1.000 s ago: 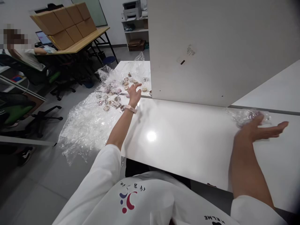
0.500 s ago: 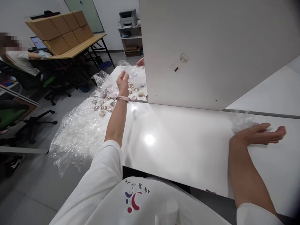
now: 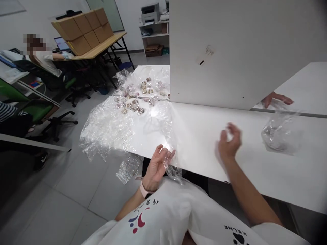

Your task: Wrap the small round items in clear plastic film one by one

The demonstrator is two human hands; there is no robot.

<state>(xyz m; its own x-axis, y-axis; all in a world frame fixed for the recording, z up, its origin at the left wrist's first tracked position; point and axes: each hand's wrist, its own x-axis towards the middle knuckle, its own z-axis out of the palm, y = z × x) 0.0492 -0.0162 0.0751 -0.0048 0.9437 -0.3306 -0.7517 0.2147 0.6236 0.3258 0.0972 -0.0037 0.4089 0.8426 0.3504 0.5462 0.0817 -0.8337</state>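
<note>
My left hand, with a pink band at its wrist, is at the front table edge, its fingers closed on a clear plastic bag that trails up over the tabletop. My right hand hovers above the white table, somewhat blurred, fingers curled and apart with nothing between them. To its right lies a filled clear bag; its contents cannot be made out. Small wrapped round pieces in gold, brown and pink are scattered at the left, beside a heap of clear plastic bags.
An upright white panel divides the table. Another person's hand reaches past its right end, near the filled bag. Cardboard boxes stand on a wooden table at the back left, where a person sits. Plastic bags hang below the table edge.
My left hand has come back from the scattered pieces to the front edge with a plastic bag. The right hand has moved left, away from the filled bag. Another person's hand has appeared there.
</note>
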